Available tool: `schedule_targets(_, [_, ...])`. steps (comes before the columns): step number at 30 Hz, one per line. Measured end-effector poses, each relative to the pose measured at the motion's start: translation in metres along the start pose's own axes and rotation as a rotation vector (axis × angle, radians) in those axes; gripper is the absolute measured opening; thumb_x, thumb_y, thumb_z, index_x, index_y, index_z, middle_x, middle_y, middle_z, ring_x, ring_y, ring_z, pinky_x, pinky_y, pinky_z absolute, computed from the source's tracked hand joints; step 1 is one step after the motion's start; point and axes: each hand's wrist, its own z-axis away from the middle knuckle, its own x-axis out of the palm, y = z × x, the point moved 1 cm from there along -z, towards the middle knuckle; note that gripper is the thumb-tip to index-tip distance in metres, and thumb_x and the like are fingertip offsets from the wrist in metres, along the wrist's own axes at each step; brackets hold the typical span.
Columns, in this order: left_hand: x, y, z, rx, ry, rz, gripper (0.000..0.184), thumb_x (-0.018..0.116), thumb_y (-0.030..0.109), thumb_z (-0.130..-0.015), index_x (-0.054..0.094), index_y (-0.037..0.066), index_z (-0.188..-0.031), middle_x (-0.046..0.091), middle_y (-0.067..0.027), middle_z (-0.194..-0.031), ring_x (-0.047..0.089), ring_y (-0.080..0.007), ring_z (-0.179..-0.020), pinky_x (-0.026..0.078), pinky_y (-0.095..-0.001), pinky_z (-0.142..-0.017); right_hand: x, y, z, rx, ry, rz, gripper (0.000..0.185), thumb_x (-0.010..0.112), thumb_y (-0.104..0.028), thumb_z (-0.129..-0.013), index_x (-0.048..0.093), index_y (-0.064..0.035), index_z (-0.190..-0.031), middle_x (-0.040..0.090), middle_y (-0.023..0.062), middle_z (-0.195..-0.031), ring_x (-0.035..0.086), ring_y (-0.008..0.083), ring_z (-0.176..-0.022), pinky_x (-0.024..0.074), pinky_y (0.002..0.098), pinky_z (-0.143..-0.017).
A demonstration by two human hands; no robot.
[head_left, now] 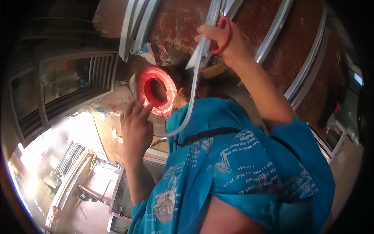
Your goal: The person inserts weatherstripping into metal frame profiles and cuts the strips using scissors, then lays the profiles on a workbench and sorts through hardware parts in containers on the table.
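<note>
My right hand [230,45] is closed at the top centre, around red-handled scissors [226,37]. Its fingers also press against a pale strip [193,93], beside a long silvery metal profile [210,19]. The scissors' blades are mostly hidden behind the hand and the profile. From there the strip hangs down and curves left in front of my shirt. My left hand [136,126] has its fingers on the lower left edge of a red reel [170,84] with white lettering, gripping it. The reel's far side is hidden.
Metal profiles [272,31] lie across a rust-brown board [249,17]. To the left stands a dark-framed window unit [43,113]. Crumpled plastic [156,54] lies near the reel. At lower left is a pale work surface [97,183] with tools on it.
</note>
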Motion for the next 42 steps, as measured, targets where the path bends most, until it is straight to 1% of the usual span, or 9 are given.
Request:
schedule_targets(6, [-0.004,0.02,-0.031,-0.252,0.215,-0.351,0.034,0.051,0.027,-0.1,0.067,0.009,-0.124,0.055,-0.0161,-0.14,0.041,-0.0377,-0.137,0.031,-0.0462,-0.113,-0.002,0.011,-0.003,0.034,0.013,-0.018,0.039,0.079,-0.02,-0.079,0.059,0.003,-0.105,0.068,0.0163,-0.094,0.072,0.0273,-0.086,0.061,0.0387,-0.071])
schedule_targets(8, [-0.002,0.02,-0.045,0.099,0.286,0.097,0.031,0.049,0.025,-0.101,0.069,0.004,-0.112,0.066,-0.0172,-0.117,0.053,-0.0363,-0.123,0.04,-0.0441,-0.102,-0.001,0.01,-0.001,-0.004,0.01,-0.041,0.037,0.079,-0.019,-0.08,0.059,0.0022,-0.103,0.067,0.0151,-0.092,0.072,0.0272,-0.084,0.061,0.0383,-0.07])
schedule_targets(10, [0.029,0.018,-0.056,-0.161,-0.082,1.051,0.035,0.048,0.025,-0.104,0.068,-0.004,-0.11,0.068,-0.0095,-0.095,0.064,-0.021,-0.089,0.048,-0.0274,-0.08,0.001,0.009,0.0,0.012,-0.007,-0.052,0.038,0.079,-0.019,-0.08,0.058,0.0026,-0.104,0.067,0.0139,-0.09,0.072,0.027,-0.082,0.0608,0.0381,-0.069])
schedule_targets(14, [0.048,0.043,-0.049,-0.17,-0.499,1.472,0.041,0.056,0.038,-0.1,0.066,0.001,-0.089,0.066,-0.0054,-0.076,0.058,-0.0115,-0.061,0.045,-0.0247,-0.057,-0.003,0.007,0.001,0.019,-0.001,-0.062,0.038,0.079,-0.021,-0.08,0.059,0.0021,-0.103,0.067,0.0129,-0.091,0.071,0.0253,-0.081,0.059,0.035,-0.069])
schedule_targets(17, [0.058,0.044,-0.038,-0.275,-0.466,1.62,0.04,0.059,0.039,-0.098,0.064,0.002,-0.083,0.062,-0.0048,-0.069,0.053,-0.0104,-0.054,0.039,-0.0239,-0.051,-0.005,0.006,0.001,0.016,0.004,-0.028,0.036,0.08,-0.021,-0.08,0.06,0.0012,-0.1,0.067,0.0111,-0.089,0.071,0.024,-0.08,0.0581,0.0331,-0.068])
schedule_targets(24, [0.037,0.069,-0.077,-0.262,-0.139,1.304,0.034,0.061,0.033,-0.098,0.067,0.002,-0.085,0.055,0.0015,-0.063,0.047,-0.0051,-0.054,0.035,-0.022,-0.049,0.005,0.031,0.012,0.054,-0.018,-0.021,0.033,0.08,-0.021,-0.081,0.06,-0.0019,-0.099,0.066,0.008,-0.087,0.07,0.0205,-0.08,0.0581,0.0334,-0.066])
schedule_targets(30, [0.064,0.023,-0.059,-0.038,-0.362,1.367,0.041,0.052,0.032,-0.102,0.069,-0.004,-0.095,0.069,-0.0102,-0.08,0.065,-0.0171,-0.074,0.051,-0.0279,-0.071,0.016,0.032,0.025,0.006,0.026,-0.108,0.035,0.081,-0.021,-0.08,0.059,-0.0011,-0.099,0.065,0.0074,-0.088,0.068,0.0195,-0.08,0.0545,0.0326,-0.074])
schedule_targets(34, [0.073,0.002,-0.034,-0.259,-0.567,1.346,0.043,0.052,0.036,-0.102,0.067,-0.004,-0.094,0.067,-0.0105,-0.072,0.065,-0.018,-0.063,0.052,-0.0288,-0.06,0.011,0.063,0.017,0.016,0.102,-0.049,0.037,0.079,-0.018,-0.083,0.055,-0.0008,-0.106,0.066,0.0095,-0.091,0.068,0.0207,-0.082,0.0546,0.0328,-0.074])
schedule_targets(42, [0.072,0.024,-0.038,-0.363,-0.347,1.346,0.041,0.053,0.034,-0.101,0.068,-0.003,-0.094,0.067,-0.0091,-0.071,0.064,-0.0143,-0.062,0.048,-0.0263,-0.056,0.025,0.067,0.04,0.02,0.078,-0.045,0.039,0.079,-0.018,-0.084,0.051,-0.0016,-0.107,0.064,0.01,-0.093,0.065,0.0161,-0.079,0.0533,0.0289,-0.065])
